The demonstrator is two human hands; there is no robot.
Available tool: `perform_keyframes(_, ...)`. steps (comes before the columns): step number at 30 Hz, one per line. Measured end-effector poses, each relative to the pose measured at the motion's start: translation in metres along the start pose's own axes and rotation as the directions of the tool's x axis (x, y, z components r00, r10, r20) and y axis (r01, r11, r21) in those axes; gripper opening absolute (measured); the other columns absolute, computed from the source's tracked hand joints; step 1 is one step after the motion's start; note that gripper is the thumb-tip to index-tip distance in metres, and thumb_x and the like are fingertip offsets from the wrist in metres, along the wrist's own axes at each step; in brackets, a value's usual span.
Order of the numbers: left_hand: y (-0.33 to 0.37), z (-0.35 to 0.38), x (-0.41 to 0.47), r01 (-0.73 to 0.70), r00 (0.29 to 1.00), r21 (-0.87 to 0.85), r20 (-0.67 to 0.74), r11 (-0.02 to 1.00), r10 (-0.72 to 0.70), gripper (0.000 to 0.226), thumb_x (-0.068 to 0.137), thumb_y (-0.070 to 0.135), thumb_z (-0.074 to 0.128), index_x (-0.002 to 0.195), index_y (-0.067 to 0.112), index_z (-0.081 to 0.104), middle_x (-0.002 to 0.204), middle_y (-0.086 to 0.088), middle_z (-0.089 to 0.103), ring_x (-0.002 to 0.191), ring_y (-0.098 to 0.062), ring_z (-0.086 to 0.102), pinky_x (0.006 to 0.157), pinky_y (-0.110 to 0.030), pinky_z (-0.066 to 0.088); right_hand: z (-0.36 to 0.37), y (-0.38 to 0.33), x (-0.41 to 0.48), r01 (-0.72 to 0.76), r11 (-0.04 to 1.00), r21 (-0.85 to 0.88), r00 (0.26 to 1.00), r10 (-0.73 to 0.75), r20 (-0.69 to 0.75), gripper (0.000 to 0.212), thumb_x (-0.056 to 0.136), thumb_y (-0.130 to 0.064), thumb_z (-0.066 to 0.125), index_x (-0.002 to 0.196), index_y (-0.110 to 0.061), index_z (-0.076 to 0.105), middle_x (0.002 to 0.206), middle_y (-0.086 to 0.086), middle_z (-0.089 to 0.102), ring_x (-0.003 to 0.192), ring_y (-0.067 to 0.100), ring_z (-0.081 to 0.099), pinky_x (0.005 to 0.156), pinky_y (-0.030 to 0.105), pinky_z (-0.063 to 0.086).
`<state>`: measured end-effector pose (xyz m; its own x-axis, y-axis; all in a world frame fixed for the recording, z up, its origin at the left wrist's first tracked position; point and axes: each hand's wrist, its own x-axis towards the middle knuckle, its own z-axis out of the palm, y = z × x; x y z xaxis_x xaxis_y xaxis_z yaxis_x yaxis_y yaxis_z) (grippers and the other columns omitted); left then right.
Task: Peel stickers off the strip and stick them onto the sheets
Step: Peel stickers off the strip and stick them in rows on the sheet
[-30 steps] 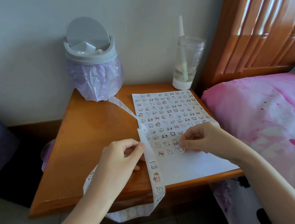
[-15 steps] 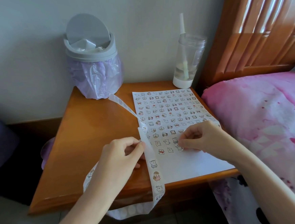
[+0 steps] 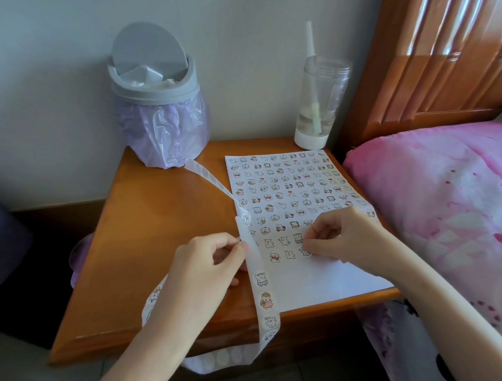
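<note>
A white sheet (image 3: pixel 316 278) lies on the wooden bedside table (image 3: pixel 162 227), covered with rows of small cartoon stickers over its far two thirds. A long translucent sticker strip (image 3: pixel 263 291) runs from the bin down the sheet's left edge and loops over the table's front edge. My left hand (image 3: pixel 210 262) pinches the strip at the sheet's left edge. My right hand (image 3: pixel 346 237) rests on the sheet with curled fingers, its fingertips pressing a small sticker (image 3: pixel 305 251) at the right end of the nearest sticker row.
A grey swing-lid bin (image 3: pixel 158 98) with a purple liner stands at the table's back left. A clear bottle (image 3: pixel 320 100) with a straw stands at the back right. A pink bed cover (image 3: pixel 449 204) and wooden headboard (image 3: pixel 442 40) lie to the right.
My right hand's fingertips stay on the sticker at the end of the nearest row and shift only slightly. My left hand keeps its pinch on the strip. The view has tilted a little.
</note>
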<state>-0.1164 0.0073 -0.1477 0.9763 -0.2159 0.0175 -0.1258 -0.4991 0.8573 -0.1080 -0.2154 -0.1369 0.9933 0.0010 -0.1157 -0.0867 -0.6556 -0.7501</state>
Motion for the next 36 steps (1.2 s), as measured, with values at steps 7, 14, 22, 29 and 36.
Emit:
perform_keyframes(7,0.0,0.0,0.0,-0.005,1.0,0.016,-0.001,1.0,0.005,0.01,0.09,0.032,0.054,0.086,0.036,0.062,0.082,0.027,0.063,0.065,0.009,0.064,0.051,-0.002,0.045,0.0,0.003,0.0,0.017,0.999,-0.033,1.0,-0.017,-0.017,0.015,0.073,-0.024,0.08,0.077,-0.018,0.068,0.066,0.0,0.059,0.055,0.009,0.047,0.044,0.014,0.036)
perform_keyframes(14,0.001,0.0,0.0,-0.008,1.0,0.039,-0.007,0.999,0.008,0.011,0.091,0.032,0.054,0.086,0.038,0.062,0.08,0.027,0.064,0.063,0.007,0.065,0.051,-0.003,0.046,-0.003,0.007,0.001,0.033,0.999,-0.042,0.999,-0.034,-0.017,0.008,0.083,-0.021,0.07,0.085,-0.019,0.063,0.068,0.002,0.059,0.058,0.01,0.048,0.048,0.019,0.038)
perform_keyframes(22,0.001,0.0,0.001,0.0,1.0,0.052,-0.007,0.999,0.0,0.01,0.091,0.032,0.054,0.087,0.036,0.063,0.082,0.024,0.065,0.062,0.007,0.065,0.051,-0.002,0.045,0.004,0.004,0.002,0.017,0.993,-0.114,0.998,-0.024,-0.058,0.021,0.077,-0.029,0.076,0.084,-0.019,0.059,0.062,-0.004,0.052,0.051,0.006,0.041,0.043,0.01,0.033)
perform_keyframes(29,0.002,0.0,0.0,0.006,1.0,0.041,-0.007,0.999,-0.006,0.01,0.091,0.032,0.054,0.087,0.035,0.062,0.082,0.026,0.063,0.063,0.009,0.064,0.05,-0.002,0.044,0.0,0.009,0.001,0.006,0.996,-0.093,0.999,-0.002,0.045,0.029,0.073,-0.031,0.079,0.088,-0.02,0.058,0.068,-0.005,0.052,0.056,0.007,0.042,0.052,0.019,0.033)
perform_keyframes(36,0.006,-0.009,-0.001,0.035,0.999,-0.202,-0.019,0.979,-0.039,0.016,0.09,0.029,0.055,0.086,0.025,0.07,0.081,0.013,0.073,0.064,-0.01,0.071,0.064,-0.019,0.056,0.01,-0.019,-0.013,0.155,0.972,0.177,0.985,-0.166,0.05,0.015,0.085,-0.034,0.063,0.091,-0.02,0.064,0.079,-0.003,0.072,0.065,0.012,0.064,0.056,0.022,0.052)
